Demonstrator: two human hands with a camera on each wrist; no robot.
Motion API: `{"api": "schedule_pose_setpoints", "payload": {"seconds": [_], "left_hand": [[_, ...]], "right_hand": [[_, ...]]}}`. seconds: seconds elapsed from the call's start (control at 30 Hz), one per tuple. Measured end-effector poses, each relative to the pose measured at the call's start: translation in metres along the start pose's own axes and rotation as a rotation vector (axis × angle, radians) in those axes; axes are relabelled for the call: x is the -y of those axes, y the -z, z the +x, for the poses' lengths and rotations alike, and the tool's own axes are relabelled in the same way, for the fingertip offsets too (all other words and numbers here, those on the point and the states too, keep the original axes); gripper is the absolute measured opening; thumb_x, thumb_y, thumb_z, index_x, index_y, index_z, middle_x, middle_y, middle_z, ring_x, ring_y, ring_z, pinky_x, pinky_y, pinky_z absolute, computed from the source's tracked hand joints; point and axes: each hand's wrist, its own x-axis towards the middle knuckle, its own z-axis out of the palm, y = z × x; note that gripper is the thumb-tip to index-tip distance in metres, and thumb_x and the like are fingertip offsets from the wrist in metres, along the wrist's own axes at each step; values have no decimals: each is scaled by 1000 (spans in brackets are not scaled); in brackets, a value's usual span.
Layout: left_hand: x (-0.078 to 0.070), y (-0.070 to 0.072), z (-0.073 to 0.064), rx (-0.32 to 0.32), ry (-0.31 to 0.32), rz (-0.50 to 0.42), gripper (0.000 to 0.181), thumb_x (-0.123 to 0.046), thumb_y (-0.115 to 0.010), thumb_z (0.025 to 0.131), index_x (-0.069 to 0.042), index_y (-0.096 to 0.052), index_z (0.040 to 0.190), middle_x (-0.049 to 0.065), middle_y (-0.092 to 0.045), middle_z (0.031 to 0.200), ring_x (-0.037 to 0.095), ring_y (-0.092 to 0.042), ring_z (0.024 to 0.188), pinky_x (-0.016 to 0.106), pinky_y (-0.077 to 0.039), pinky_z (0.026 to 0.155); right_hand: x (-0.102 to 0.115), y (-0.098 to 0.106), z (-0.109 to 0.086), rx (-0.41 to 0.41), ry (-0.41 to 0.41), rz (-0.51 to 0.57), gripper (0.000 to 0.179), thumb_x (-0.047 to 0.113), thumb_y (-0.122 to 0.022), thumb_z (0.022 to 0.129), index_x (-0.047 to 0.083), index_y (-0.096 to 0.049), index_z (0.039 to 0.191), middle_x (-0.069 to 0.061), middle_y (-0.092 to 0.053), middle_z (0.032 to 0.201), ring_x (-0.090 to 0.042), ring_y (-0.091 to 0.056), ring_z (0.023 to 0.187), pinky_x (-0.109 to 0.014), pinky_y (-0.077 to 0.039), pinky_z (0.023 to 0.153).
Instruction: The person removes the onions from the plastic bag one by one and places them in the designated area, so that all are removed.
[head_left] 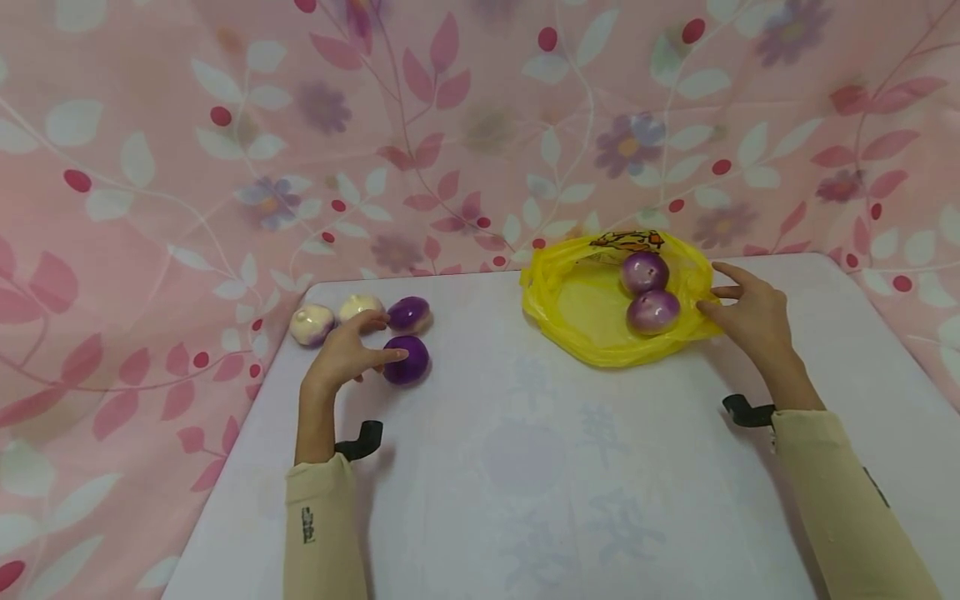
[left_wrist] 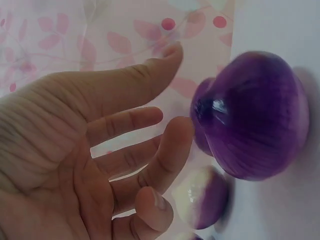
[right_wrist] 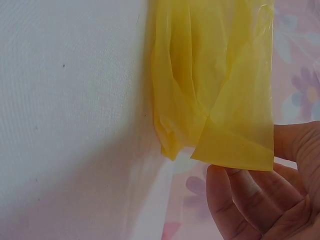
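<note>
My left hand (head_left: 347, 357) hovers over a dark purple onion (head_left: 412, 371) on the left of the table, its thumb and fingers spread. In the left wrist view a gap shows between the fingers and this onion (left_wrist: 260, 115). Right behind it lies another purple onion (head_left: 410, 313). Two pale onions with purple patches sit beyond the hand, one at the table's left edge (head_left: 312, 323). A yellow plastic bag (head_left: 581, 350) lies spread at the back right, two purple onions (head_left: 654, 312) inside. My right hand (head_left: 756, 315) pinches the bag's right rim between thumb and fingers.
A white cloth (head_left: 480, 517) with faint printed characters covers the table. Behind it hangs a pink flowered curtain (head_left: 450, 167), close to the table's back edge. A dark camera mount (head_left: 363, 440) juts from each wrist.
</note>
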Motion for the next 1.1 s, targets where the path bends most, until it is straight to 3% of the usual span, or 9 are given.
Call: {"api": "schedule_pose_setpoints", "payload": {"seconds": [0.2, 0.5, 0.77, 1.0, 1.1], "left_hand": [[-19, -7, 6, -46, -37, -27, 70, -42, -83, 79, -10, -55, 135, 14, -57, 132, 23, -68, 68, 36, -50, 47], [-43, -33, 24, -50, -106, -93, 64, -43, -82, 80, -13, -57, 131, 12, -59, 129, 23, -69, 71, 39, -54, 54], [-64, -54, 39, -26, -129, -89, 69, -49, -80, 79, -14, -56, 134, 4, -60, 129, 23, -72, 70, 41, -52, 86], [-82, -76, 50, 0, -100, -118, 69, -54, -79, 78, -19, -57, 133, 0, -60, 129, 31, -71, 80, 39, -55, 57], [-89, -84, 55, -3, -101, -121, 69, -55, -78, 78, -19, -58, 133, 0, -60, 129, 31, -71, 78, 37, -54, 52]], "right_hand": [[0, 0, -1, -10, 2, 1, 70, 25, -70, 92, 14, -36, 153, -28, -62, 123, -49, -57, 110, -10, -48, 58], [-5, 1, -4, -24, 10, -9, 69, 24, -70, 92, 13, -37, 152, -28, -62, 122, -48, -59, 108, -7, -44, 57], [-5, 4, -4, -39, 25, -5, 69, 24, -71, 92, 12, -39, 152, -28, -63, 120, -48, -60, 106, -3, -39, 55], [3, 3, -1, -31, 3, 20, 70, 23, -71, 92, 14, -38, 152, -27, -63, 122, -46, -60, 109, -2, -39, 57], [7, 0, 2, -24, -9, 22, 70, 24, -71, 92, 15, -38, 153, -26, -63, 123, -45, -60, 110, -3, -41, 58]]}}
